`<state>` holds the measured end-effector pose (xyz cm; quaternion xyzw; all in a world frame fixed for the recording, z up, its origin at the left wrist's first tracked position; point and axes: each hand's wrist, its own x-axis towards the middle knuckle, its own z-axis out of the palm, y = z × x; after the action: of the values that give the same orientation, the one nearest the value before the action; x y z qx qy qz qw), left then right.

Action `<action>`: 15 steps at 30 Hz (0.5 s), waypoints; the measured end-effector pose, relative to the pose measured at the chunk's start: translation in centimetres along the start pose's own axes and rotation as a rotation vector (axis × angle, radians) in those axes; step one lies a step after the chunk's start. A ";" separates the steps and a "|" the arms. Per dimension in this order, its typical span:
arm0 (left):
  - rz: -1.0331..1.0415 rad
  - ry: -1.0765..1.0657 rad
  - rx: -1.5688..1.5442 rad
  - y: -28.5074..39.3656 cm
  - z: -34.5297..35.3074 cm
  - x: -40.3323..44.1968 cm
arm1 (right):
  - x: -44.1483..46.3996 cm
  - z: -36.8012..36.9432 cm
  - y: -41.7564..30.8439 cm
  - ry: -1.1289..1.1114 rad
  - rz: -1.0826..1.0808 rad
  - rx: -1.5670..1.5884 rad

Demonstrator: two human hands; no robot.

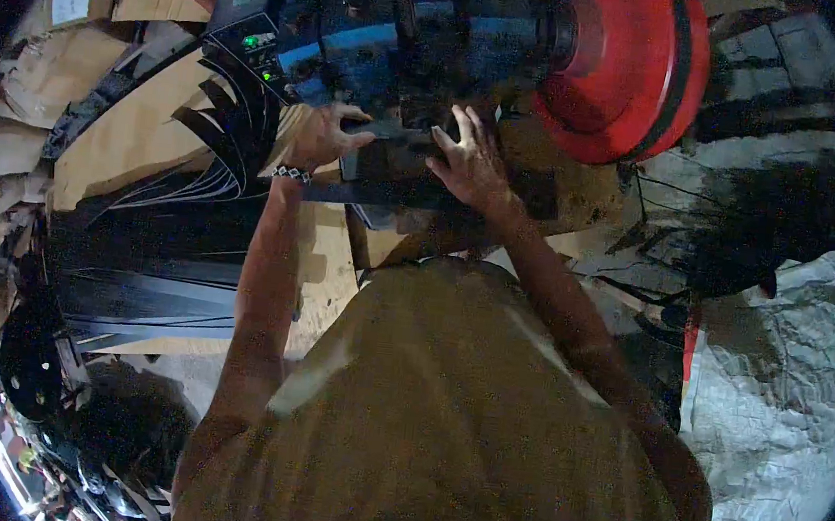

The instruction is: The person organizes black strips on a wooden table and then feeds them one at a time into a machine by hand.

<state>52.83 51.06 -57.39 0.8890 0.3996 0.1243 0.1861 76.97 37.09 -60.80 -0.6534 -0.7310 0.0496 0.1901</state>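
My left hand [324, 138], with a patterned band at its wrist, is at the left front of a dark blue and black machine [358, 39]. Its thumb and fingers are apart over a dark flat piece [388, 152]; whether it touches the piece is hard to tell. To the right, my right hand [472, 160] has its fingers spread over the same dark work area, with nothing visible in it. A large red wheel [617, 69] with a black band stands at the machine's right. Long dark strips [164, 286] lie left of my left forearm.
A control box [245, 18] with green lights sits at the machine's left. Cardboard [139, 123] and more curved black strips [235, 122] are beside it. Crumpled pale sheeting [786, 397] covers the right side, near a dark heap [784, 215]. Mixed clutter [97, 461] fills the lower left.
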 end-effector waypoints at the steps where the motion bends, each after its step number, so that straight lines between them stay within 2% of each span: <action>1: -0.031 -0.039 -0.010 0.9 -0.5 0.1 | -0.2 -0.7 -0.1 0.002 0.014 0.014; 3: -0.100 -0.119 -0.033 2.4 -1.4 0.0 | -0.7 -0.8 0.6 0.007 0.042 0.059; 6: -0.092 -0.145 -0.064 1.5 -1.0 0.3 | -1.8 -0.2 2.7 0.000 0.096 0.104; 9: -0.084 -0.080 -0.003 1.1 -0.4 0.2 | -1.9 -3.9 2.6 -0.169 0.327 0.392; 10: -0.076 -0.075 -0.002 0.9 -0.1 0.3 | -2.2 -4.2 3.1 -0.136 0.328 0.344; 12: -0.058 -0.066 -0.001 0.4 0.3 0.4 | -2.9 -4.8 5.0 -0.075 0.327 0.499; 13: -0.119 -0.127 -0.012 1.2 -0.3 0.4 | -3.0 -4.9 5.5 -0.044 0.325 0.577; 14: -0.182 -0.189 -0.023 2.5 -1.5 0.5 | -2.9 -7.2 3.7 0.027 0.407 0.587; 15: -0.244 -0.250 -0.034 3.2 -2.2 0.5 | -3.0 -6.2 5.1 0.016 0.467 0.709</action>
<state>54.50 49.99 -53.99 0.8391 0.4761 -0.0040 0.2632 84.09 33.85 -57.39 -0.6962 -0.4995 0.3344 0.3924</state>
